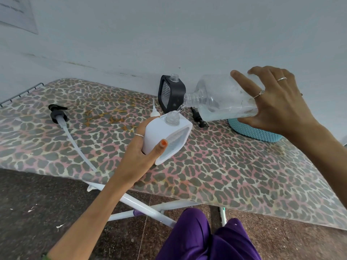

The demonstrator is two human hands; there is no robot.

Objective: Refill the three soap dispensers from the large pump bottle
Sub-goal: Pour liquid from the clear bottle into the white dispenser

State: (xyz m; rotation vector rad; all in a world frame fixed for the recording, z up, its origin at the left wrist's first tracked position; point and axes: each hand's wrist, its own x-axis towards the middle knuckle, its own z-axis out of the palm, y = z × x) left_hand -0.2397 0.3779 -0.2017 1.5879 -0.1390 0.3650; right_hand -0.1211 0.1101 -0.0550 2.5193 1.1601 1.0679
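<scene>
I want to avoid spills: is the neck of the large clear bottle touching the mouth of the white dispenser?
Apart. The head view shows the large clear bottle tilted above the white dispenser, with a thin stream crossing the gap.

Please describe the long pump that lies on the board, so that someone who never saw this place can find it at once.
Look at the leopard-print ironing board along the wall, then at its left part. There lies the large pump, black head toward the wall, its pale tube running to the near edge. The small black pump beside the black dispenser shows no such tube.
</scene>
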